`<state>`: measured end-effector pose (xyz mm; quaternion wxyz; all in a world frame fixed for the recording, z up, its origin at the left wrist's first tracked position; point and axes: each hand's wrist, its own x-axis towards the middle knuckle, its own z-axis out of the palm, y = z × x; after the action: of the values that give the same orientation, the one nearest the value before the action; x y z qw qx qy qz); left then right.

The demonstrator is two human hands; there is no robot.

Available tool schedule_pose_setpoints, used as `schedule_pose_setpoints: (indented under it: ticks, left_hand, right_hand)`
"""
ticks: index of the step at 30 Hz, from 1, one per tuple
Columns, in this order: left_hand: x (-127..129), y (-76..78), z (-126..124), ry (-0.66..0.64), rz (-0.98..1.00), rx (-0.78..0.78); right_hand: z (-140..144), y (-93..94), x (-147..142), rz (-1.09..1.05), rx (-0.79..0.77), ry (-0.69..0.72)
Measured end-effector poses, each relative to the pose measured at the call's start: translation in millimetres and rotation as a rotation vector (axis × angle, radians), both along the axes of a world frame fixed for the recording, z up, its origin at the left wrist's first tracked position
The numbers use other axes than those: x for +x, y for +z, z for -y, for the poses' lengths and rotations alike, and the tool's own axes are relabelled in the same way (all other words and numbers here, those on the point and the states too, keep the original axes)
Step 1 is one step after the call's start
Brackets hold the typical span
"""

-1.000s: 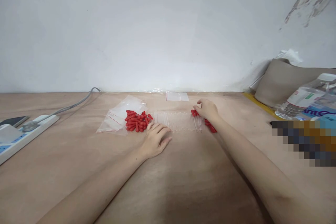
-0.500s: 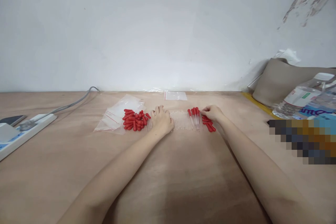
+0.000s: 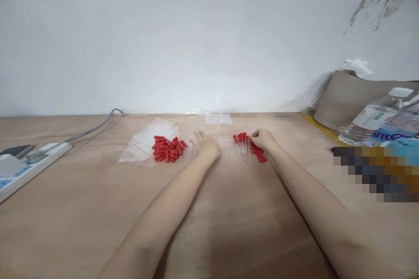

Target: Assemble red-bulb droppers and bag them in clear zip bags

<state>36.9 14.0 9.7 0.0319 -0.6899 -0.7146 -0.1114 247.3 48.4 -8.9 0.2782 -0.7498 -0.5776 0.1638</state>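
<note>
Over the row of clear slim dropper tubes [image 3: 228, 149] is my left hand [image 3: 207, 146], fingers spread and palm down, hiding part of the row. My right hand [image 3: 264, 140] pinches a dropper by its red top at the row's right end; the fingers partly cover it. Just left of that pinch, several droppers with red bulbs [image 3: 240, 137] lie side by side, tips toward me. Loose red rubber bulbs [image 3: 260, 156] lie under and in front of my right hand. A larger heap of red bulbs [image 3: 166, 150] sits left of my left hand.
Clear zip bags [image 3: 137, 150] lie beside the heap, and another bag [image 3: 218, 118] by the wall. At left are a power strip [image 3: 54, 157] with a grey cable and a phone [image 3: 16, 150]. Water bottles [image 3: 366, 124] and a grey-brown bag [image 3: 337, 100] stand at right.
My left hand has shifted slightly right along the tubes, its fingers turned more to the left. My right hand stays pinched at nearly the same spot.
</note>
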Motion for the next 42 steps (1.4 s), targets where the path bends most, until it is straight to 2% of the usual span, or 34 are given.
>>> schedule_pose_setpoints:
  ticks: [6,10,13,15,16,18,20,23,25,33,42]
  left_hand:
    - [-5.7,3.1,-6.4,0.0,0.102,-0.008]
    - [-13.3,18.6,-1.6,-0.064,0.149,0.057]
    - [-28.1,30.9,11.0,-0.173,0.178,0.105]
    - [-43.7,31.7,22.3,-0.29,0.18,0.136]
    - [-52.7,29.0,28.1,-0.409,0.18,0.197]
    - [-70.8,18.4,38.8,-0.565,0.16,0.308]
    - [-86.1,3.9,46.9,-0.669,0.158,0.365]
    - [-98.2,-15.5,53.3,-0.727,0.206,0.404]
    - [-99.6,-23.0,54.5,-0.733,0.234,0.395]
    - [-97.0,-27.1,53.6,-0.764,0.261,0.341]
    - [-97.5,-29.6,53.7,-0.789,0.235,0.344]
  right_hand:
    - [-5.2,-3.0,3.5,-0.09,0.129,-0.093]
    - [-2.3,10.2,-6.9,-0.123,0.306,-0.137]
    - [15.5,25.0,-29.2,-0.155,0.524,-0.024]
    - [36.1,29.4,-48.8,-0.163,0.64,0.143]
    - [47.9,28.9,-58.5,-0.164,0.663,0.251]
    - [70.8,22.7,-75.6,-0.124,0.664,0.484]
    - [88.3,12.5,-87.5,-0.097,0.642,0.612]
    - [99.5,-1.7,-95.3,-0.06,0.626,0.635]
    - [99.7,-6.9,-96.3,-0.044,0.624,0.635]
    - [100.2,-9.0,-96.9,-0.064,0.581,0.774]
    - [103.0,-9.1,-97.5,-0.101,0.595,0.794]
